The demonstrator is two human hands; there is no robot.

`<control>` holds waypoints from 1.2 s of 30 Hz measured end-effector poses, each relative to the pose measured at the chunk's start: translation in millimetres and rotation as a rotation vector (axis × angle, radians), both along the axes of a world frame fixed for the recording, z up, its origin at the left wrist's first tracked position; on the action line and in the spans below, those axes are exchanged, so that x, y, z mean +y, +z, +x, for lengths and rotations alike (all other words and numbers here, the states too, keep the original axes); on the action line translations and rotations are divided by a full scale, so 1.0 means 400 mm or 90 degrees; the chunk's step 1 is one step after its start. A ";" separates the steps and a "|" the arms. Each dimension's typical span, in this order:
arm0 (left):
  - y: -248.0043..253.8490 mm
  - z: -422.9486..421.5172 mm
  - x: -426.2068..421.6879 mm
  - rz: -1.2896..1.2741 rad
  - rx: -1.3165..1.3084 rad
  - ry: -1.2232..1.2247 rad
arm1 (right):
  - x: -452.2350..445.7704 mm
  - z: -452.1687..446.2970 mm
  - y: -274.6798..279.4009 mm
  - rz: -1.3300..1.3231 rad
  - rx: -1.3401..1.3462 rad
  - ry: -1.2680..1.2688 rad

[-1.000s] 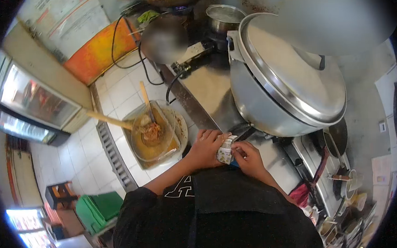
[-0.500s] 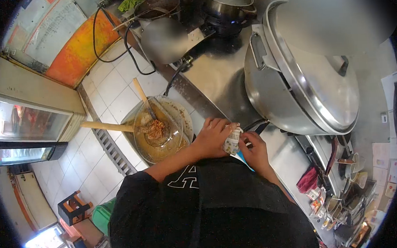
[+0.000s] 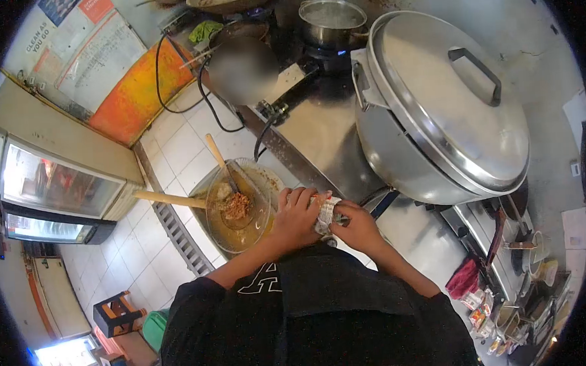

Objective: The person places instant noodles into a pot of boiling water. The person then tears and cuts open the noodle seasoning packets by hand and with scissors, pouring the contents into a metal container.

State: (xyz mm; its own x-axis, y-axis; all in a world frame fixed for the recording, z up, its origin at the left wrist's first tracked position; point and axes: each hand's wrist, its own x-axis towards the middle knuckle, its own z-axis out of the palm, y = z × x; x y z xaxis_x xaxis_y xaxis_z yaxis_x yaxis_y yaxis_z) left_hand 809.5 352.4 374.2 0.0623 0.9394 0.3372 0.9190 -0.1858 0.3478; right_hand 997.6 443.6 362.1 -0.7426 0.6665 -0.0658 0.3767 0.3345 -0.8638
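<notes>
In front of my dark shirt, both hands are on a small whitish packet (image 3: 327, 215) with a coloured printed pattern; its contents are hidden. My left hand (image 3: 296, 217) is closed around its left side. On the other side, my right hand (image 3: 358, 228) pinches its edge with bent fingers. Just left of my left hand is a round strainer (image 3: 259, 196) with a long wooden handle (image 3: 169, 199), lying over a wide basin (image 3: 274, 178) of brownish liquid. Brown crumbly food (image 3: 236, 206) sits in the strainer, with a wooden-handled utensil (image 3: 216, 149) resting in it.
A big lidded metal pot (image 3: 396, 139) stands on the steel counter (image 3: 327, 132) to the right. Farther back, a smaller pot (image 3: 332, 34) sits on a burner. Black cables (image 3: 213, 114) hang by the counter's edge. A stool (image 3: 117, 313) and a glass-door fridge (image 3: 57, 173) are at left.
The view has shifted, so the hands and packet appear farther left and the basin lower. Both hands keep hold of the packet. More of the big pot's lid shows.
</notes>
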 end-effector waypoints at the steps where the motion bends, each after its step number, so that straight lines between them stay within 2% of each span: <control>1: -0.009 0.004 0.006 0.009 0.007 0.001 | 0.003 0.003 0.003 0.005 -0.001 -0.012; 5: 0.003 0.018 0.041 0.035 -0.016 -0.018 | 0.003 0.025 0.001 0.028 -0.002 -0.077; 9: 0.009 -0.002 0.073 0.055 -0.017 -0.047 | 0.007 0.024 0.056 0.066 0.014 -0.137; 13: 0.000 -0.067 0.113 0.069 -0.031 -0.055 | 0.034 -0.015 0.066 0.135 0.002 -0.142; 17: -0.020 -0.233 0.176 0.053 0.023 -0.003 | 0.091 -0.171 0.166 0.115 0.026 -0.129; 19: 0.015 -0.348 0.225 0.050 0.009 -0.007 | 0.138 -0.272 0.173 0.140 0.045 -0.118; 23: 0.037 -0.581 0.355 0.103 -0.019 0.029 | 0.284 -0.512 0.136 0.134 0.188 -0.170; 24: 0.103 -0.623 0.370 0.090 -0.014 0.039 | 0.323 -0.573 0.140 0.128 0.227 -0.190; 26: 0.097 -0.710 0.445 0.077 -0.489 -0.028 | 0.403 -0.656 0.154 0.129 0.284 -0.204; 28: 0.080 -0.759 0.554 0.067 -0.996 0.036 | 0.468 -0.738 0.197 0.133 0.314 -0.212; 31: 0.073 -0.825 0.677 0.063 -1.015 0.109 | 0.562 -0.838 0.210 0.217 0.271 -0.193; 32: 0.042 -0.846 0.740 0.111 -1.049 0.135 | 0.589 -0.868 0.226 0.251 0.258 -0.194; 36: 0.088 -0.908 0.870 0.203 -0.846 0.123 | 0.684 -0.925 0.297 0.299 0.188 -0.226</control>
